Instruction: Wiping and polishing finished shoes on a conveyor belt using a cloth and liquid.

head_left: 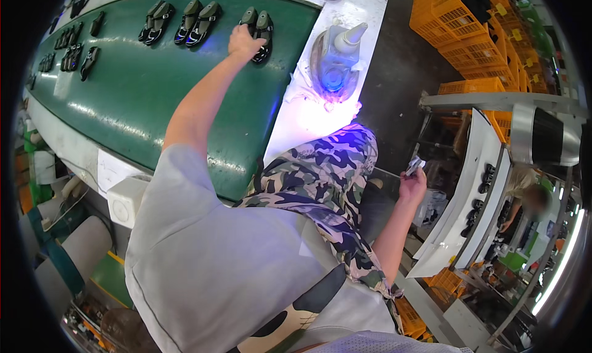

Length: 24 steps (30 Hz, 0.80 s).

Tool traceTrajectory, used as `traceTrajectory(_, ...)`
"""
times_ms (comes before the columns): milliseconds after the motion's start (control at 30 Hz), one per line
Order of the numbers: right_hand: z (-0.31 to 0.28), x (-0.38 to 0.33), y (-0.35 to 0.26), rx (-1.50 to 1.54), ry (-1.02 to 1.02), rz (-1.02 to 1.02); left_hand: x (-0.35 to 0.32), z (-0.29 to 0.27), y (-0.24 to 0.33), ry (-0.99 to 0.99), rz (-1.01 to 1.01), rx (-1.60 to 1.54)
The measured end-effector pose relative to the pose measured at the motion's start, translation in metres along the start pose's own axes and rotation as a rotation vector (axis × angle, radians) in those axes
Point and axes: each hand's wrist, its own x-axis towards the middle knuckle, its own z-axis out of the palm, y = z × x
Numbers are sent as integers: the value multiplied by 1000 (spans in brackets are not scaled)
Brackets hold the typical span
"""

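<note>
At the near right part of a green conveyor belt (148,106), my left hand (245,43) is closed on a glossy black shoe (249,16) with a greyish-green insert inside. Its mate (264,29) stands right beside it, touching my thumb side. My right hand (413,185) is raised off to the right, away from the belt, with its fingers closed around a small, shiny silver-grey object (415,165); its kind is too small to make out.
More black shoes (198,23) stand in pairs along the belt. Right of it, a white ledge (370,13) carries a grey device (336,60) with a glowing blue-violet lamp. Orange crates (444,20) are stacked at upper right. A white shelf (456,205) holds shoes; another person (524,195) is beyond.
</note>
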Motion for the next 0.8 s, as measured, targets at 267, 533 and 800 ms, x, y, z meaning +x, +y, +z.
traceTrajectory(267,-20,-18,-9,-11,107,8,49,25,47,-229,-257,132)
traceTrajectory(533,2,-3,-25,-20,130,34,70,22,-8,-340,-41,204)
traceTrajectory(800,82,39,2,-70,-102,91,7,-84,-122,-663,1347,544)
